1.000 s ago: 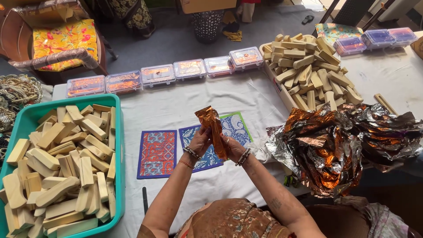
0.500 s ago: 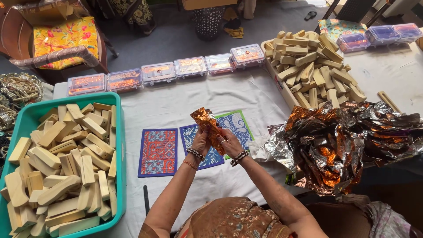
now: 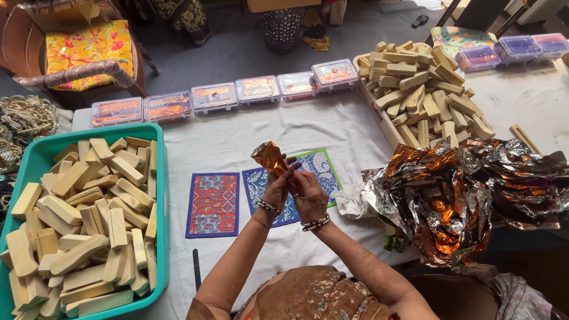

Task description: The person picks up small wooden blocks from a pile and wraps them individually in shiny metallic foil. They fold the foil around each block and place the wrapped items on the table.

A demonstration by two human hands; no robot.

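Both hands, left hand (image 3: 275, 191) and right hand (image 3: 309, 195), pinch a foil-wrapped block (image 3: 271, 159) (wrap nearly closed); the teal tray (image 3: 155, 133) holds many unwrapped blocks (image 3: 83, 225).

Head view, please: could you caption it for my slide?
Both hands wrap a copper foil piece above patterned mats.

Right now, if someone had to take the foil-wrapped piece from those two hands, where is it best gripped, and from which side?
Probably by the free upper end of the foil-wrapped piece, coming from above and the far side. It stands tilted up and leftward; the left hand and right hand cover its lower part, so only the top shows clear.
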